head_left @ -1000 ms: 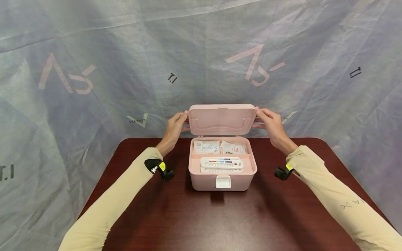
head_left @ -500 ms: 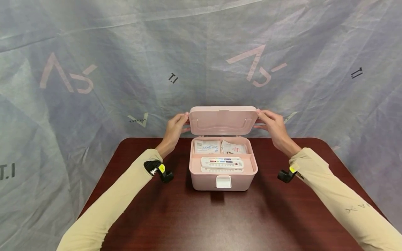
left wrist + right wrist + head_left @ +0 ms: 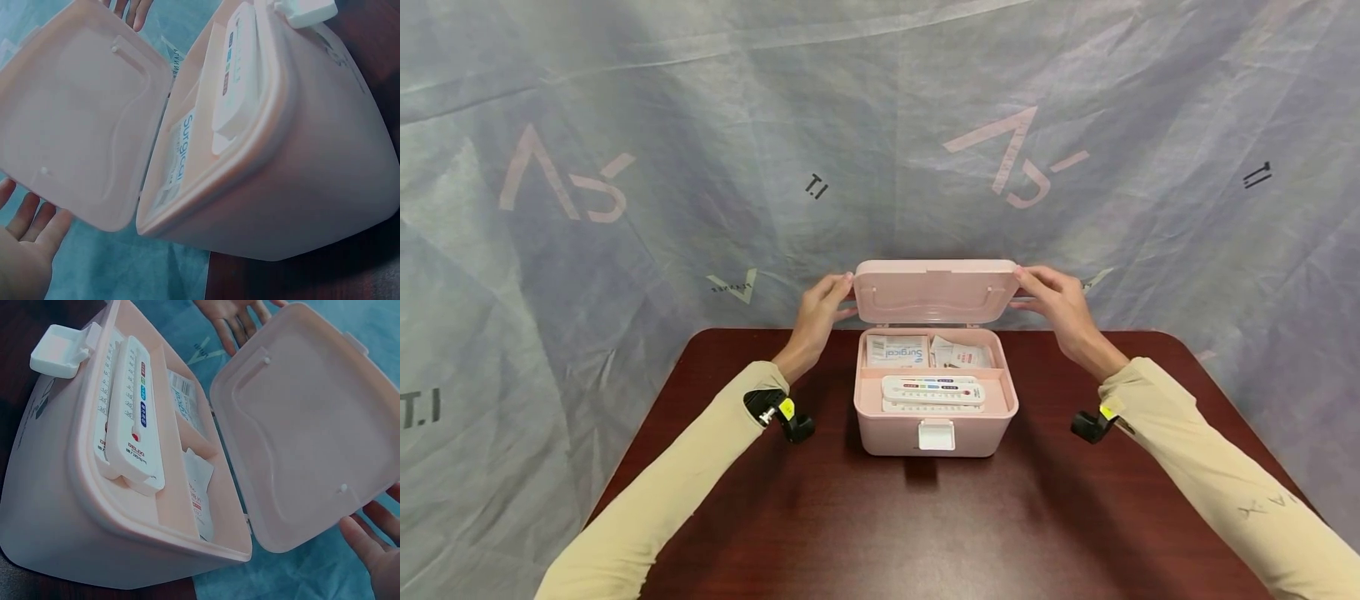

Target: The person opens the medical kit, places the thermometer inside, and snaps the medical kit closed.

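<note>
A pink plastic first-aid box (image 3: 880, 437) stands on the table with its hinged lid (image 3: 934, 296) raised, tilted a little forward over the back. My left hand (image 3: 812, 321) touches the lid's left edge, thumb at the upper corner and fingers reaching behind. On the other side my right hand (image 3: 1063, 312) meets the right edge in the same way. Both hands have fairly straight fingers in the wrist views. Inside the box, white thermometers (image 3: 134, 419) lie in the front section. A packet marked Surgical (image 3: 897, 351) and a white sachet (image 3: 199, 490) fill the two rear compartments.
A white latch (image 3: 936, 435) juts from the box's front. The dark red table (image 3: 925, 533) extends forward and to both sides. Close behind the table's back edge hangs a grey printed sheet (image 3: 880, 150). Black wrist cameras sit on both sleeves.
The lid has tipped slightly forward, its upper edge coming down a little. Both hands have moved down with it. The box and its contents keep their places.
</note>
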Tool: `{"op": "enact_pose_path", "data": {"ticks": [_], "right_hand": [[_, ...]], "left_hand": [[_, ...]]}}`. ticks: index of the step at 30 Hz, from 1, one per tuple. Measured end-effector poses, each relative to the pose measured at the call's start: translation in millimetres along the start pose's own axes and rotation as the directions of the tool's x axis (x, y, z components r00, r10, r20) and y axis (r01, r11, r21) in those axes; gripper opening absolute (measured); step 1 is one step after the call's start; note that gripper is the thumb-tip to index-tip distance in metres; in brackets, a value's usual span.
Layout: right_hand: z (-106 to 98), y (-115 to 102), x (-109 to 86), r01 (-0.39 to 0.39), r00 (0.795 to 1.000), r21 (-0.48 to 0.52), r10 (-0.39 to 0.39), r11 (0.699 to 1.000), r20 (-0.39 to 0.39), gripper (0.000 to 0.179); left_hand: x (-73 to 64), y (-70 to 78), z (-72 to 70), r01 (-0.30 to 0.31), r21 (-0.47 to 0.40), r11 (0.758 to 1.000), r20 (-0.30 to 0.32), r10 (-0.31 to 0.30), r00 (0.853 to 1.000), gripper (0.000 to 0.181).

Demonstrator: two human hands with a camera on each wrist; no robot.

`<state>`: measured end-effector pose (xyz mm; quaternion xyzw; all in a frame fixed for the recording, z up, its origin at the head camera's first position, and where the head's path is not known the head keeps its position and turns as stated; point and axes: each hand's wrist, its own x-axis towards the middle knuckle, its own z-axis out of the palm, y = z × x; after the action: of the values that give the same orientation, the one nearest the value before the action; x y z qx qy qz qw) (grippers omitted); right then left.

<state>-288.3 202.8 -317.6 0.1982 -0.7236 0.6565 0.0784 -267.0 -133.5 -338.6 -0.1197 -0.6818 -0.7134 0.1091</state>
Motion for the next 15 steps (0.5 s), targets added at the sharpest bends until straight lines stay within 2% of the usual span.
{"op": "enact_pose_path", "data": {"ticks": [7, 15], "right_hand": [[-2.6, -2.2, -1.7, -0.004, 1.000, 0.026, 0.004, 1.000, 0.027, 0.029], [-2.4, -6.1, -4.2, -0.010, 0.999, -0.007, 0.010, 1.000, 0.045, 0.032]], "left_hand": [[-3.1, -2.6, 0.0, -0.023, 0.026, 0.999, -0.006, 0.023, 1.000, 0.043], [-6.3, -4.1, -1.3, -0.036, 0.024, 0.999, -0.004, 0.036, 0.999, 0.042]]}}
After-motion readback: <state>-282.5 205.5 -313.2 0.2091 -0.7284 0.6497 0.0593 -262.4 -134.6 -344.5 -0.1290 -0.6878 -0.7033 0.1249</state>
